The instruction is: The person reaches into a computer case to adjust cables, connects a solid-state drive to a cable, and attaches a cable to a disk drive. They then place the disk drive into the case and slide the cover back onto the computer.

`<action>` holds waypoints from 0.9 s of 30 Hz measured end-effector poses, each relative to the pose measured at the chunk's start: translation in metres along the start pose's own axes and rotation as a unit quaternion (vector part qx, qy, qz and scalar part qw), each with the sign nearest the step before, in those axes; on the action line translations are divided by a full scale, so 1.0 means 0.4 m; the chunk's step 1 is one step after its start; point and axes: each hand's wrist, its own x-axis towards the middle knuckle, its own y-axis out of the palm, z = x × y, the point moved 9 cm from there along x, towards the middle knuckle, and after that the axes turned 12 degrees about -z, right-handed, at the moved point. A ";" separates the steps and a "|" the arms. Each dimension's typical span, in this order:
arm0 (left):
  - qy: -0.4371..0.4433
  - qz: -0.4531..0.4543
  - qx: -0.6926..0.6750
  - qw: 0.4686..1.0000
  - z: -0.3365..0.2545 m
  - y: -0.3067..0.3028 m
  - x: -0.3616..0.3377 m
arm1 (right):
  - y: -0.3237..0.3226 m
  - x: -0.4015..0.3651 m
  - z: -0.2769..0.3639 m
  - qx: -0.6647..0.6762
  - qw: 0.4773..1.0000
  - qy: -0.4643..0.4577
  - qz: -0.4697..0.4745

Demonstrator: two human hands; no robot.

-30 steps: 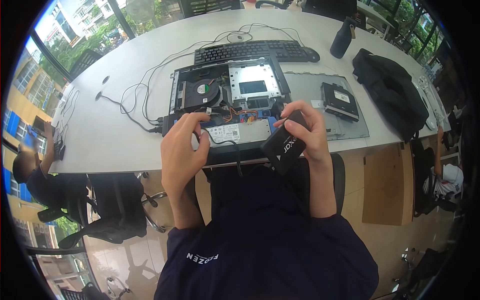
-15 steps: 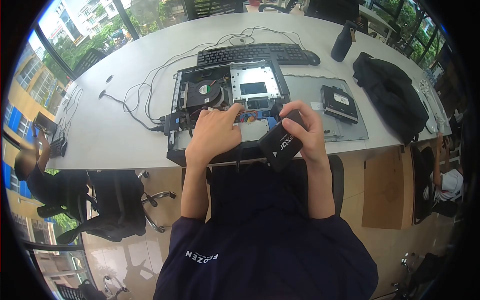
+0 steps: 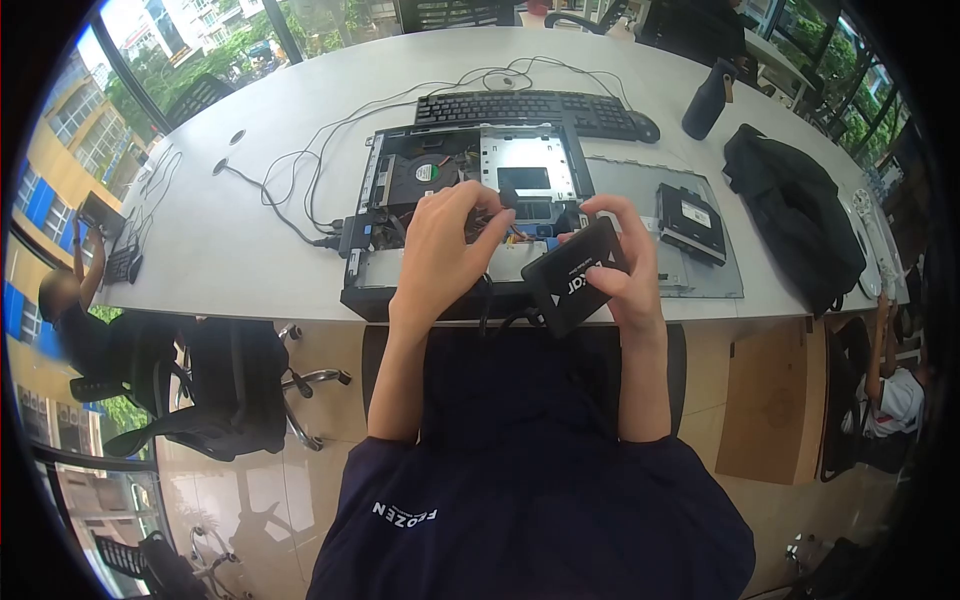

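In my right hand [image 3: 627, 262] is a flat black drive [image 3: 573, 284] with white lettering, held tilted at the front right of the opened computer case [image 3: 395, 270]. My left hand [image 3: 455, 235] is above the case with thumb and forefinger pinched on a small black connector [image 3: 509, 197]. Inside the case, a round fan [image 3: 428, 172] lies at the left and a silver metal bracket [image 3: 520, 150] at the right. Coloured wires [image 3: 520, 234] show between my hands. A black cable hangs over the front edge of the case.
Behind the case are a keyboard [image 3: 520, 107] and a mouse [image 3: 645, 127]. To the right, another drive [image 3: 692, 222] rests on a metal panel [image 3: 722, 270], near a black cloth bag [image 3: 795, 215] and a dark bottle [image 3: 708, 98]. A person [image 3: 75, 310] sits far left, another far right.
My left hand has lifted and moved right, and a small black connector now shows at its fingertips. My right hand has turned the drive slightly. The whole view has shifted a little.
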 end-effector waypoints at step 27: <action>0.077 0.073 -0.069 0.992 -0.113 0.079 -0.003 | -0.109 -0.046 0.114 -0.200 0.944 -0.141 -0.221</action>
